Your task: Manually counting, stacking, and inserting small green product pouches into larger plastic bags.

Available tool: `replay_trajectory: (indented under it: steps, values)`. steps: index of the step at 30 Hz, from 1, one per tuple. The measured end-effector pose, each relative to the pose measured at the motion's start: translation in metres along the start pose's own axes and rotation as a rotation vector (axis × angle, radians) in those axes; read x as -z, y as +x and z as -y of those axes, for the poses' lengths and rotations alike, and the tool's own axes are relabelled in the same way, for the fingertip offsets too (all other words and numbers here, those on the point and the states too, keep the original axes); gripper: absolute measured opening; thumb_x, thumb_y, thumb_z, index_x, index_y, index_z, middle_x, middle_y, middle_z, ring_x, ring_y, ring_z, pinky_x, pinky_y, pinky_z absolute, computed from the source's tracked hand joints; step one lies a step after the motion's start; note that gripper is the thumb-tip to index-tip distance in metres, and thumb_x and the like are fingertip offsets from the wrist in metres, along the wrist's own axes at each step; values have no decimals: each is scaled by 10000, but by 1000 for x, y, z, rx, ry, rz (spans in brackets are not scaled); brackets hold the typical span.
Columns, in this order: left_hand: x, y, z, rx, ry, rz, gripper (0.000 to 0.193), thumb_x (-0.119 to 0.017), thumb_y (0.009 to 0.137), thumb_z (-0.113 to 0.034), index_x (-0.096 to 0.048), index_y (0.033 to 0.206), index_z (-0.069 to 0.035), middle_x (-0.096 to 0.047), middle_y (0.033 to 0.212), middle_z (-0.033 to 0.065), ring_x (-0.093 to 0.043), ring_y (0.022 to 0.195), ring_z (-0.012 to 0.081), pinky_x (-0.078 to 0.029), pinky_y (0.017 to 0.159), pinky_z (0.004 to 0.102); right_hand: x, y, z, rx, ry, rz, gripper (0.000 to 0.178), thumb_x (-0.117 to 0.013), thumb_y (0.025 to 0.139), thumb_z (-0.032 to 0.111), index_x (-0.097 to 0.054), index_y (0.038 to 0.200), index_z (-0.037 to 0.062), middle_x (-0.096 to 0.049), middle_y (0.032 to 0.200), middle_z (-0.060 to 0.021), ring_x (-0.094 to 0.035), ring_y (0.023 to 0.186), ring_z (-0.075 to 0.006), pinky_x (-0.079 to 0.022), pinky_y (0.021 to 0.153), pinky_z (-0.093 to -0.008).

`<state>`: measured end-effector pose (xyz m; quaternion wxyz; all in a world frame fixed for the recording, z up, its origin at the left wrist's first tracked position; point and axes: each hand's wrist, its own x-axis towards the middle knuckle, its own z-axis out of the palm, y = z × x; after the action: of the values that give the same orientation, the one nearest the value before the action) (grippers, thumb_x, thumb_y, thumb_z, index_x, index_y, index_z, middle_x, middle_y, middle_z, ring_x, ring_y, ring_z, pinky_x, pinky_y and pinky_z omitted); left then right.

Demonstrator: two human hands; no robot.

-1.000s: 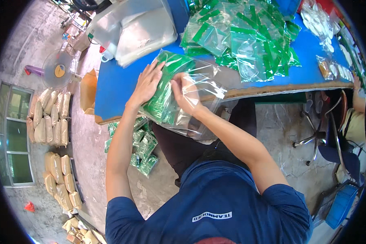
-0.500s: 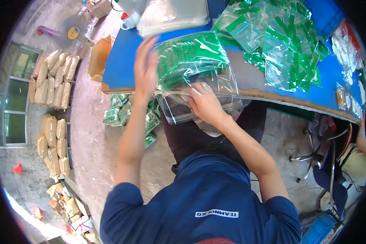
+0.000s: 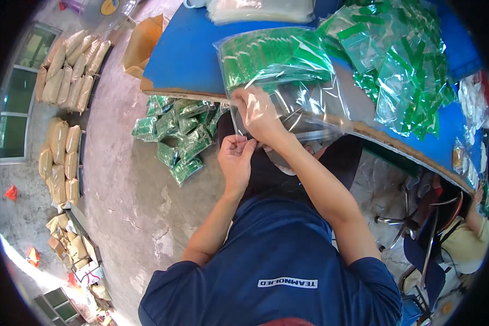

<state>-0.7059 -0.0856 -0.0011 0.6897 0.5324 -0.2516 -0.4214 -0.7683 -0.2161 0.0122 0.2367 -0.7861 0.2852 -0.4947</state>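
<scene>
A large clear plastic bag (image 3: 309,117) lies over the table's front edge. Inside its far part is a row of overlapping green-and-clear packets (image 3: 277,57). Low at the bag's near left corner, my left hand (image 3: 237,163) is closed, pinching the plastic edge between thumb and fingers. My right hand (image 3: 259,117) rests on the left part of the bag just above it, its fingers curled in and closed on the plastic. Glare and folds partly hide the fingertips of the right hand.
Loose green-edged clear bags (image 3: 402,65) are heaped on the blue table (image 3: 187,51) at right. A stack of clear bags (image 3: 261,11) lies at the back. Filled green packets (image 3: 182,133) sit on the floor at left, near an open carton (image 3: 142,46). Another person (image 3: 467,244) is at far right.
My left hand has come down from the bag's upper left side to its near left corner and pinched it. My right hand has shifted up and left along the bag.
</scene>
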Motion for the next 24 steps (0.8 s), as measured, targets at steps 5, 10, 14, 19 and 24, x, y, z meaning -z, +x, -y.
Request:
replay_trajectory:
  steps: [5, 10, 14, 19, 24]
  values:
    - [3, -10, 3, 1, 40, 53, 205, -711, 867, 62, -569, 983, -30, -574, 826, -8, -558, 783, 61, -489, 747, 221, 10, 7, 1, -20, 36, -231, 115, -585, 947, 62, -600, 1036, -11, -644, 995, -182, -616, 895, -401, -492, 805, -439]
    - [14, -1, 7, 7, 43, -11, 202, -706, 874, 60, -574, 1000, -26, -591, 844, 9, -576, 782, 77, -494, 744, 226, 28, 0, 3, -176, 104, 51, 158, -598, 918, 65, -627, 1055, -8, -645, 1043, -150, -610, 978, -368, -488, 855, -413]
    - [5, 2, 12, 3, 11, 14, 177, -703, 893, 42, -568, 993, -13, -626, 863, 24, -590, 769, 70, -499, 737, 217, 44, -28, 11, 67, -287, 353, 449, -685, 746, 64, -598, 1179, -15, -621, 1179, -111, -585, 1085, -347, -493, 953, -418]
    - [0, -4, 8, 20, -49, 14, 177, -697, 896, 43, -565, 1000, -13, -651, 914, 51, -614, 806, 98, -511, 757, 246, 16, -5, 10, 40, -172, 399, 355, -614, 801, 51, -575, 1149, -8, -588, 1237, -171, -572, 1124, -365, -502, 928, -425]
    - [22, -6, 13, 29, 17, -37, 185, -704, 897, 23, -561, 1004, -25, -621, 912, 24, -584, 838, 86, -480, 786, 230, 32, -13, 19, 30, -113, 464, 209, -580, 854, 67, -583, 1050, -7, -593, 1219, -209, -577, 1093, -404, -509, 902, -475]
